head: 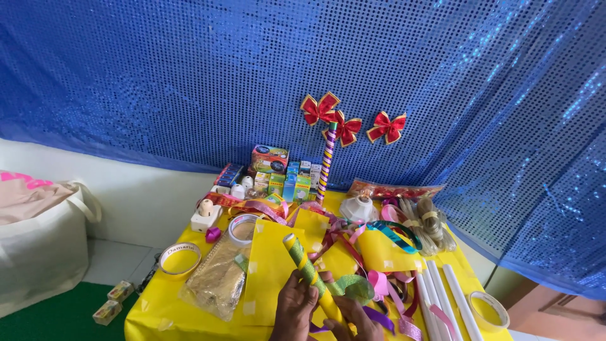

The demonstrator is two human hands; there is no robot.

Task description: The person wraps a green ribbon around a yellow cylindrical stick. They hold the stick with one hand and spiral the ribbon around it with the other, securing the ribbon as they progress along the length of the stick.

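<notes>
- Left hand is wrapped tight around the lower part of a yellow stick, fingers fully curled on it, so it's the anchor grip. The stick tilts up and away to the left, over the near edge of the table.
- Right hand sits just beside the left one, lower on the same stick. It looks pinched closed where the glittery green ribbon meets the stick, but the wrist is cut off by the frame so I can't be totally sure how much it grips.
- The green ribbon already spirals up the stick to its top end, with a loose loop bunched off to the right of the hands.
- My take on doing this bit well: keep the left hand steady and firm, keep light tension on the ribbon with the right, and hold the spiral spacing even so yellow shows between turns. Slack is what would make it slip.
- Further out: a gold glitter sheet lies left of the hands, a tape roll sits near the left edge, and white tubes lie toward the near right corner.
- A tangle of pink ribbons sits mid-table, small boxes line the far edge, and a finished striped stick stands upright there against the blue sequin cloth with red bows.
</notes>
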